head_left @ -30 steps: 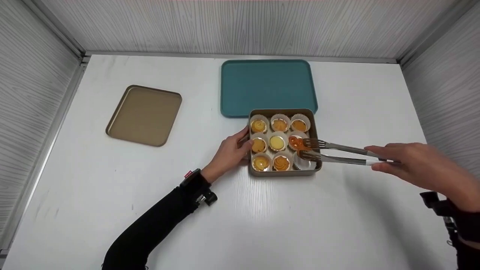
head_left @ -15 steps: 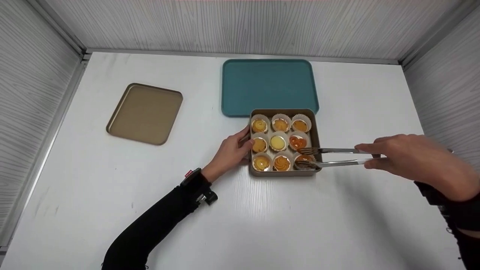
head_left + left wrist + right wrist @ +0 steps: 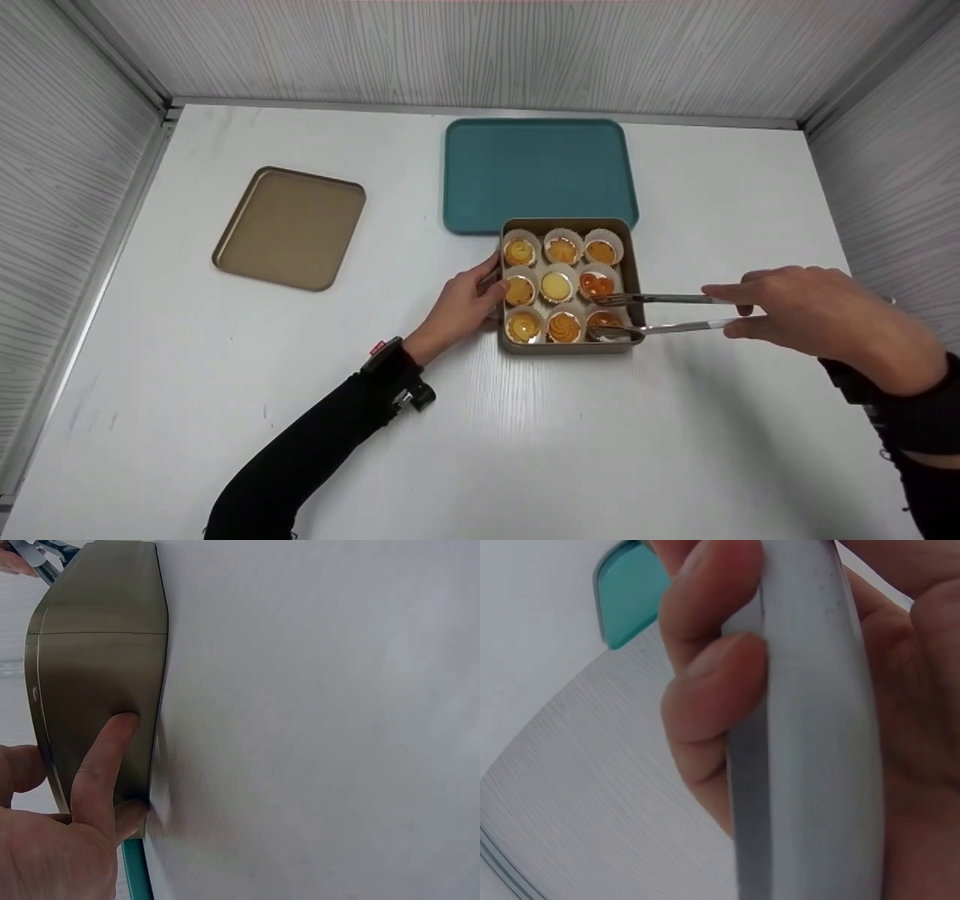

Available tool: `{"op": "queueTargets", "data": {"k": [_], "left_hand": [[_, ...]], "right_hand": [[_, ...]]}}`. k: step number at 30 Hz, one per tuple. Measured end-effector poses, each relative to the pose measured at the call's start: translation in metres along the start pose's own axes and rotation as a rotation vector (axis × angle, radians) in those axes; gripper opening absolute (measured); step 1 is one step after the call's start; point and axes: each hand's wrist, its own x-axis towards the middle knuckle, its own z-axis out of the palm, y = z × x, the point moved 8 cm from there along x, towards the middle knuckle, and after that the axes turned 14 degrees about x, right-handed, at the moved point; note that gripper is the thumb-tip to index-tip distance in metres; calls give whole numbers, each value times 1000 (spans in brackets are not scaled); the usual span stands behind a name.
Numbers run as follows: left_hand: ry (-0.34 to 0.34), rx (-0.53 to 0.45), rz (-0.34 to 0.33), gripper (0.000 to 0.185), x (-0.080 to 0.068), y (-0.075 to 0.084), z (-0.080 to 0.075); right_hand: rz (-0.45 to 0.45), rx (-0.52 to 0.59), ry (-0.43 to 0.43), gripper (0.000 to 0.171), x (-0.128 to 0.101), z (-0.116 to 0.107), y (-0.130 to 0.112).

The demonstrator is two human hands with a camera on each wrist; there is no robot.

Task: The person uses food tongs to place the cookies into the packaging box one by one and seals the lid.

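Note:
My left hand (image 3: 463, 304) holds the left side of a bronze baking tin (image 3: 571, 348), with the thumb over the rim and fingers on the outer wall (image 3: 97, 679). Small tarts in paper cups fill the tin in rows; a pale yellow tart (image 3: 555, 286) is in the middle. My right hand (image 3: 817, 311) grips metal tongs (image 3: 679, 298), whose handle (image 3: 821, 727) runs through the fingers. The tongs' spread tips are around an orange-topped tart (image 3: 606, 320) in the near right corner. Just behind it is a tart with red-orange round pieces (image 3: 597, 284).
A teal tray (image 3: 536, 176) lies behind the tin, and the tin's far edge overlaps it in the head view. To the left on the white table (image 3: 480, 465) lies a shallow bronze lid or tray (image 3: 292, 229). Grey wood-grain panels (image 3: 480, 52) border the table.
The tongs have come down and their tips have spread apart. The orange-topped tart between them is now in the near right paper cup. My left hand stays on the tin.

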Motion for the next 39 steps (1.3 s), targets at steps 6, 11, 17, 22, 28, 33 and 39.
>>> {"op": "queueTargets", "data": {"k": [6,11,17,22,28,33,39], "left_hand": [[4,2,4,61,0,-2,0],[5,-2,4,62,2,-3,1],[-7,-21,1,62,2,-3,2],[-18,-62,-6,63,2,-3,3],[-23,-60,-12,64,2,-4,3],[-25,-65,-18,64,1,-4,3],[-21,-69,-15,64,1,-3,3]], "right_hand": [[-94,73,122,50,-5,-3,7],[-173,169,325,52,-5,-3,17],[-61,348,483,62,6,16,47],[60,401,539,66,22,37,80],[137,349,583,63,36,54,105],[173,315,598,60,43,60,114],[158,255,645,51,48,61,114]]}}
